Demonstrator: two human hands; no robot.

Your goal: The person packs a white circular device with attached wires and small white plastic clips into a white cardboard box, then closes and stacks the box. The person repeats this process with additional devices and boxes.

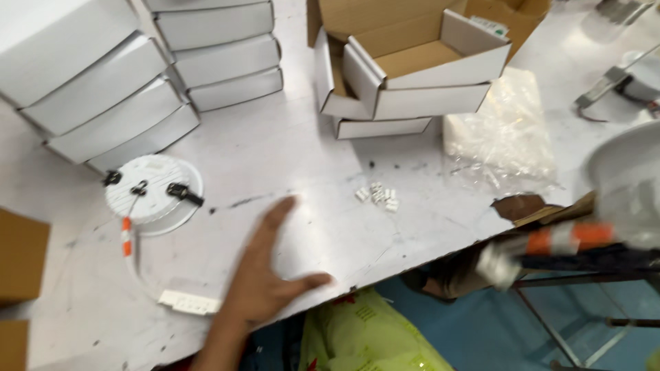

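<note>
Worktop (pixel 309 158), white w/ scuffs and dark specks, fills most of frame; its edge runs diagonally lower left to right, w/ blue floor (pixel 481 330) and a yellow-green bag (pixel 364 336) below it, bottom centre. Stacks of closed white boxes (pixel 103 89) upper left. Open cardboard-lined boxes (pixel 405 69) top centre, flaps up. Clear plastic bags (pixel 505 130) right of centre. Round white lamp (pixel 152 192) sits left of centre, back side up, black clips on it, orange-tagged wire running down to a small white driver block (pixel 189 302) at lower left. Left hand (pixel 268 275) lies flat on worktop at bottom centre, fingers together and stretched toward upper right, thumb spread wide; holds nothing, just right of driver block, apart from lamp. Tiny white connectors (pixel 378 196) in a cluster at centre.

Right edge badly blurred: a second white lamp body (pixel 625 185) w/ orange-banded cable (pixel 564 240); right hand not made out, finger state can't tell. Brown cardboard (pixel 20 254) cut off at left edge.
</note>
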